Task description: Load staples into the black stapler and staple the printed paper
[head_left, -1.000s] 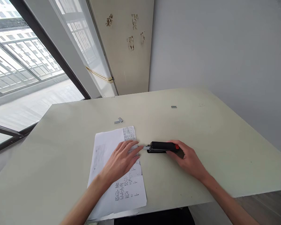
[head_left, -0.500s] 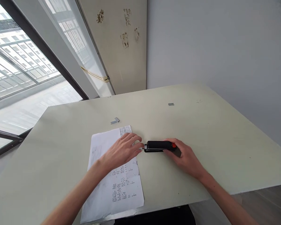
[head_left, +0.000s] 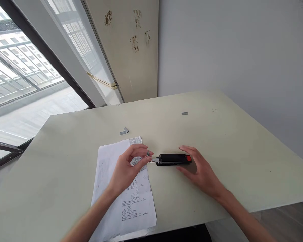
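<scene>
A black stapler (head_left: pixel 173 159) with a red end lies on the pale table (head_left: pixel 229 151), its metal tray sticking out to the left. My left hand (head_left: pixel 130 166) hovers over the top right corner of a printed paper sheet (head_left: pixel 121 198). Its thumb and forefinger pinch a small grey bit, too small to name, right at the tray's tip. My right hand (head_left: pixel 199 168) hovers just right of the stapler's red end with fingers spread, holding nothing.
Two short staple strips (head_left: pixel 123 131) lie just beyond the paper and another staple strip (head_left: pixel 184 113) lies farther back. A grey wall runs along the right, a large window stands on the left, and the table's front edge is close below the paper.
My right hand has lifted off the stapler and opened. My left hand rose from lying flat on the paper into a pinch at the stapler's tray tip.
</scene>
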{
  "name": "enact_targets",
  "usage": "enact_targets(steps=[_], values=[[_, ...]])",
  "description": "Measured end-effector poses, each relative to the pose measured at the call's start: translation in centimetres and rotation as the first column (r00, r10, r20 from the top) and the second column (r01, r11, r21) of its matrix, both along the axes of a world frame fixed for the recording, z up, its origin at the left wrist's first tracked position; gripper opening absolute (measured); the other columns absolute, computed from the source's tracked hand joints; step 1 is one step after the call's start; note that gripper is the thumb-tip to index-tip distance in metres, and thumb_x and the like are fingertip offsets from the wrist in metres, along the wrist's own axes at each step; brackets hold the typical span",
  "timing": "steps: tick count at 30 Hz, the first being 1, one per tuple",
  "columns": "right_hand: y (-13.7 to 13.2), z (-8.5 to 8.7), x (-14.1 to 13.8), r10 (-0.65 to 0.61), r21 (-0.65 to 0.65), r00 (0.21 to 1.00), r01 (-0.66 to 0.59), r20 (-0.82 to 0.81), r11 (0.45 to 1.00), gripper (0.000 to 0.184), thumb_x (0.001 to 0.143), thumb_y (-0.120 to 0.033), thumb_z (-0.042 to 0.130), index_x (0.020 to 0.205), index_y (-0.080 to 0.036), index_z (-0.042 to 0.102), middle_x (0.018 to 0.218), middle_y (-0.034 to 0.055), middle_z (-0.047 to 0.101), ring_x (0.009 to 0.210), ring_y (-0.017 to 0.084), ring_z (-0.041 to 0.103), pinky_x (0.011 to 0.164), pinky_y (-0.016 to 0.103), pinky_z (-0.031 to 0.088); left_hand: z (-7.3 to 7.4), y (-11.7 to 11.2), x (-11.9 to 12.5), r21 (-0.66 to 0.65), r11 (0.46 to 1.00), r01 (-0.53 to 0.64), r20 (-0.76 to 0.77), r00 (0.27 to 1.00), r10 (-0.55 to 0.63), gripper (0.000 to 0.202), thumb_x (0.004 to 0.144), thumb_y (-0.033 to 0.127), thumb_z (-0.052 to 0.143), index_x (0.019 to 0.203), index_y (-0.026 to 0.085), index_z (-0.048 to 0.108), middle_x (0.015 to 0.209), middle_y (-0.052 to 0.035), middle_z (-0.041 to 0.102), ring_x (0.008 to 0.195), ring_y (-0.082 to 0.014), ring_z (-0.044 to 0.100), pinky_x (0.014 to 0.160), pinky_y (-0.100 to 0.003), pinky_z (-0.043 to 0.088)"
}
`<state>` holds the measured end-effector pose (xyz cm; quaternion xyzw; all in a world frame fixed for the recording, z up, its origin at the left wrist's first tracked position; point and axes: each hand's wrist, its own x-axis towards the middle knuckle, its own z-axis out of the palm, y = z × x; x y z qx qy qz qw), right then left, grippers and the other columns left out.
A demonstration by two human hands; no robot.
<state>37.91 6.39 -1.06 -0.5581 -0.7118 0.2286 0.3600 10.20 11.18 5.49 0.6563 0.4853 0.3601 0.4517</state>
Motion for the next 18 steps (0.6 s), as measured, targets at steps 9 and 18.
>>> enact_targets(steps=[9, 18], values=[[0.5, 5.4, -5.1, 0.076, 0.509, 0.993, -0.109, 0.085, 0.854, 0.042, 0.096, -0.022, 0.073, 0.133, -0.035, 0.056, 0.126, 0.0089, 0.071, 0.116, 0.026, 0.071, 0.093, 0.045, 0.060, 1.4, -1.5, 2.9, -0.402, 0.915, 0.040, 0.382, 0.915, 0.128, 0.045, 0.086, 0.053, 0.081, 0.117, 0.023, 0.067, 0.107, -0.0082, 0.079, 0.095, -0.0259, 0.078, 0.099, -0.048, 0.060], [2.4, 6.6, -5.5, 0.055, 0.607, 0.996, -0.090, 0.076, 0.790, 0.029, 0.097, -0.013, 0.068, 0.119, -0.033, 0.067, 0.115, 0.0058, 0.077, 0.103, 0.023, 0.076, 0.087, 0.040, 0.062, 1.5, -1.8, 2.9, -0.320, 0.945, -0.064, 0.345, 0.921, 0.180, 0.038, 0.093, 0.055, 0.073, 0.115, 0.024, 0.070, 0.120, -0.0085, 0.076, 0.105, -0.0265, 0.075, 0.092, -0.043, 0.064]])
